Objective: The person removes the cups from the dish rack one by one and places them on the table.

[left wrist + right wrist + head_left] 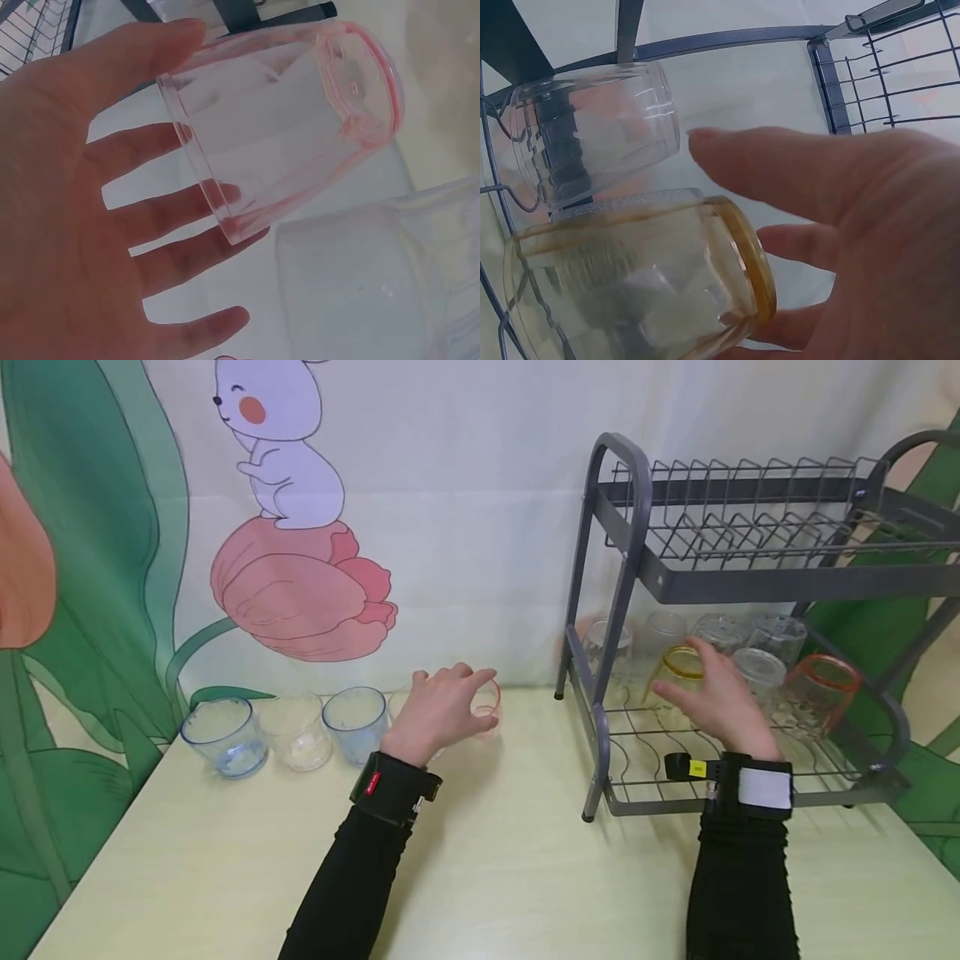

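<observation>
My left hand (442, 710) is at a pink-rimmed glass (277, 127) standing on the table. In the left wrist view its fingers are spread around the glass's mouth, with the thumb at the rim. A clear glass (352, 285) stands beside it, mostly hidden by the hand in the head view. My right hand (720, 702) reaches into the lower tier of a grey dish rack (806, 583). Its fingers are near the amber rim of a yellowish glass (637, 292), and its thumb is raised apart from it. A clear glass (600, 127) stands behind that one.
Left along the table are a blue-tinted glass (232, 743), a clear glass (296, 735) and another bluish glass (354, 727). More glasses share the lower tier, including a red-rimmed glass (821, 693). Wire slots (750, 527) form the upper tier, and a printed curtain (480, 527) hangs behind.
</observation>
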`<state>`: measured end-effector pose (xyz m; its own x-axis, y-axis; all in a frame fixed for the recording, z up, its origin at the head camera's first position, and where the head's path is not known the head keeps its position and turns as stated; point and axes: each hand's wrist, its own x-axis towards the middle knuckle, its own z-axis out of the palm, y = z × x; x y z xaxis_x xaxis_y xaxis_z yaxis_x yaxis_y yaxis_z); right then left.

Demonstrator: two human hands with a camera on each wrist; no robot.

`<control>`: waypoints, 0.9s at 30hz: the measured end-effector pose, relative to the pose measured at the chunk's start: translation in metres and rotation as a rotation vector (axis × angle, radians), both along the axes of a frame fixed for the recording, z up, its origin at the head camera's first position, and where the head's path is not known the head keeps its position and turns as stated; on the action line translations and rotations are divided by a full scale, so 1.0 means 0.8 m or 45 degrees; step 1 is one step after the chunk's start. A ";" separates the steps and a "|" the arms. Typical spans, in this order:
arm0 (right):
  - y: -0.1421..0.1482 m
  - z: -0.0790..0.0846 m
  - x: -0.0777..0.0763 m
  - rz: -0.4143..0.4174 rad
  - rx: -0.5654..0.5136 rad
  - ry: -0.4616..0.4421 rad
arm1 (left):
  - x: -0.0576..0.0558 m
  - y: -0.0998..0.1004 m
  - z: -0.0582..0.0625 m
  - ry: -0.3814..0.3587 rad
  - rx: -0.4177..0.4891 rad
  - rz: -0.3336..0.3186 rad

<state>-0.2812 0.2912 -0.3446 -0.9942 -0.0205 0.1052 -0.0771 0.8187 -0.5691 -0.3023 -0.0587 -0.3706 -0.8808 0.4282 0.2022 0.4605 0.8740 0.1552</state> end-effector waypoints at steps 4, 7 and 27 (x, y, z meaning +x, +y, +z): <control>-0.002 -0.001 0.000 -0.016 -0.006 -0.012 | -0.005 0.000 -0.007 -0.019 -0.029 0.031; -0.003 -0.005 0.000 -0.034 -0.022 -0.012 | -0.005 0.001 -0.012 -0.034 -0.032 0.031; 0.002 0.001 0.008 0.037 0.006 -0.028 | -0.014 0.007 -0.032 -0.072 -0.028 0.074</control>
